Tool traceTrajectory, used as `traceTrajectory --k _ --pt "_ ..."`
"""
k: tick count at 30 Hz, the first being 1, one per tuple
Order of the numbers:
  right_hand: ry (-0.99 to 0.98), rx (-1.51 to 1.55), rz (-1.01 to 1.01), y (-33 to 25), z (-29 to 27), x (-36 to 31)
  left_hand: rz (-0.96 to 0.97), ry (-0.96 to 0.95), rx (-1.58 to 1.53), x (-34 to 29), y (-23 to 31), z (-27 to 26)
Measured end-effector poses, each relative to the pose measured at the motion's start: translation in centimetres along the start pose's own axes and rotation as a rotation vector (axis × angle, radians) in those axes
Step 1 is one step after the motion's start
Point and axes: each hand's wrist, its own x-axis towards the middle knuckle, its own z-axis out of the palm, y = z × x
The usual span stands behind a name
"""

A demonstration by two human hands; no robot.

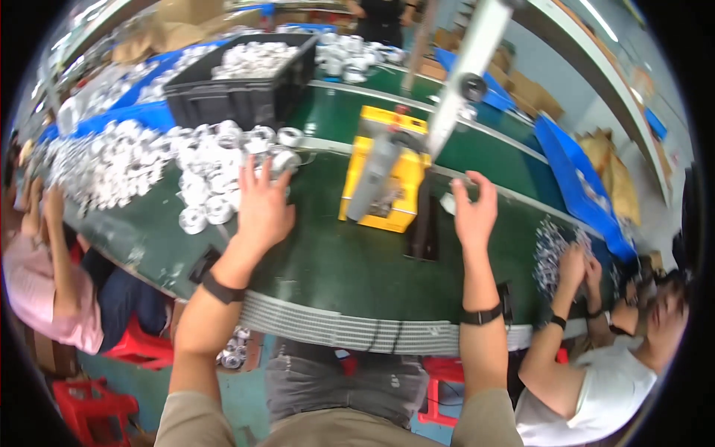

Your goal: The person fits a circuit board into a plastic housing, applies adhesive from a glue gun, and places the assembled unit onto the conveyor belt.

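Observation:
My left hand reaches to the near edge of a pile of white ring-shaped plastic parts, its fingers spread. Its fingertips overlap the parts, and I cannot tell whether they touch any. My right hand is over the green table, right of the middle, thumb and fingers apart. A small white piece lies beside it and looks ungripped. Between my hands stands a yellow holder with a grey handheld power tool on it. A dark, narrow block is at the holder's right side.
Smaller white parts are heaped farther left. A black crate full of white pieces stands behind. A white post rises beyond the holder. Blue trays sit at the right. Co-workers sit on both sides; one handles small metallic parts.

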Motion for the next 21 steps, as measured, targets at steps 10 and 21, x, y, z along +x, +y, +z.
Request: traceTrajectory --k 10,21 --pt "-0.281 -0.145 0.106 5.9 1.1 -0.4 0.147 -0.192 -0.601 -0.6 2.7 -0.1" --pt "-0.309 -0.198 0.039 8.8 2.7 0.1 0.241 -0.565 -1.093 -1.3 3.6 0.4"
